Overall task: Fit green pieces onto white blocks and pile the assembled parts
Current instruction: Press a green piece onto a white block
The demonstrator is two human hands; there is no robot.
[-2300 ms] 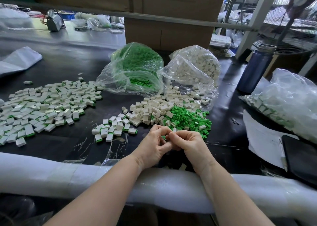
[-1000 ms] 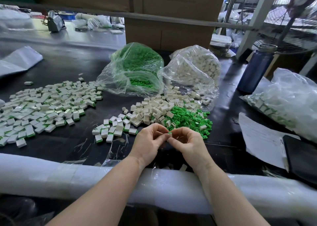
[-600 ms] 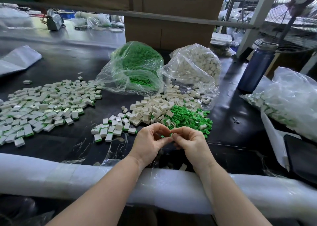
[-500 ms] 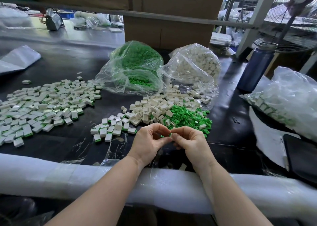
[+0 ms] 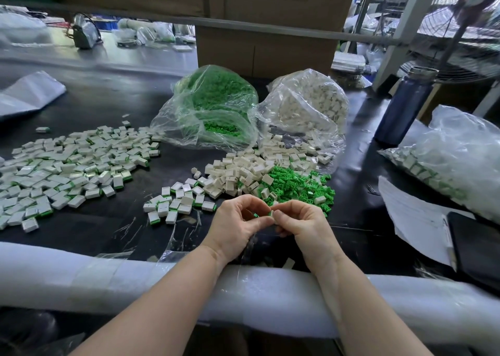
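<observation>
Head view. Left hand (image 5: 238,226) and right hand (image 5: 300,226) meeting just above the table (image 5: 89,107), near its front edge, fingertips together. Pinched between them, a small part (image 5: 269,213), green showing with a white edge; mostly hidden by the fingers, so cannot tell whether green piece and white block are fully seated. Left thumb and forefinger curled onto it from the left, right thumb and forefinger clamped on it from the right. Other fingers of both hands curled under, with a speck of green showing in the left palm.

Likely light, hard plastic, stiff, smooth enough to slip; best gripped by the flat side faces, pressing straight along the joint.

Just beyond the hands, loose greens (image 5: 297,186) touching a heap of blocks (image 5: 238,171). Small cluster of done parts (image 5: 176,203) just left of the hands; big spread (image 5: 67,166) further left. Behind, a green bag (image 5: 216,107) and a white bag (image 5: 311,107), both open. Bottle (image 5: 403,107) at right, well apart.
</observation>
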